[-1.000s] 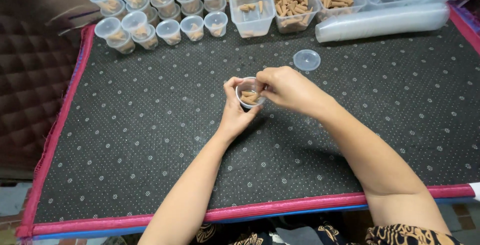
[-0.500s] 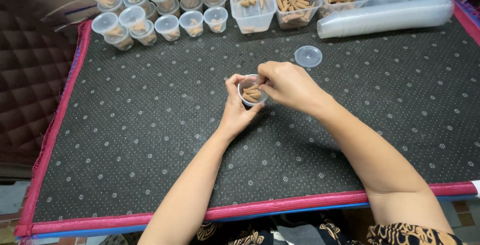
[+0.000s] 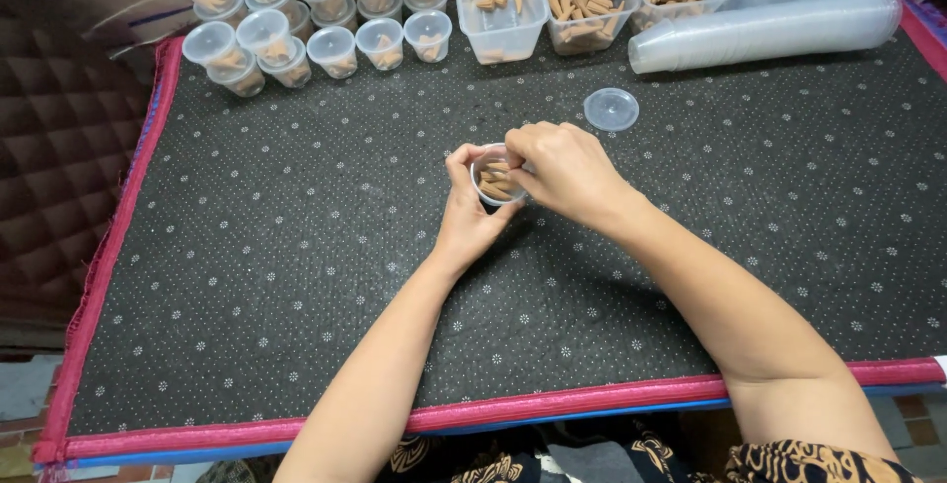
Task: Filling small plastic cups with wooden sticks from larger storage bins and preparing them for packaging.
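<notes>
Near the middle of the worktop (image 3: 296,276), which is covered by a dark dotted mat with a pink border, the left hand (image 3: 469,212) cups one small clear cup (image 3: 493,179) from below and from its left side, fingers curled round the wall. The right hand (image 3: 562,169) sits over the cup's right rim with fingertips pinched together at the opening, touching the tan cones (image 3: 495,185) inside; several cones lie in the cup, but their exact count cannot be told. One round clear lid (image 3: 611,108) lies flat on the mat just beyond the right hand, apart from it. At the far left corner stands a cluster of filled cups (image 3: 296,9), about fourteen in view, each holding a few tan cones, packed touching one another in rough rows. Along the far edge, to the right of that cluster, stand three clear rectangular tubs (image 3: 498,4): the left one holds only a few cones, the middle and right ones are heaped with them. One long sleeve of stacked empty cups (image 3: 769,34) lies on its side toward the far right corner, just in front of the tubs. A brown quilted cushion (image 3: 39,148) lies off the worktop's left edge.
</notes>
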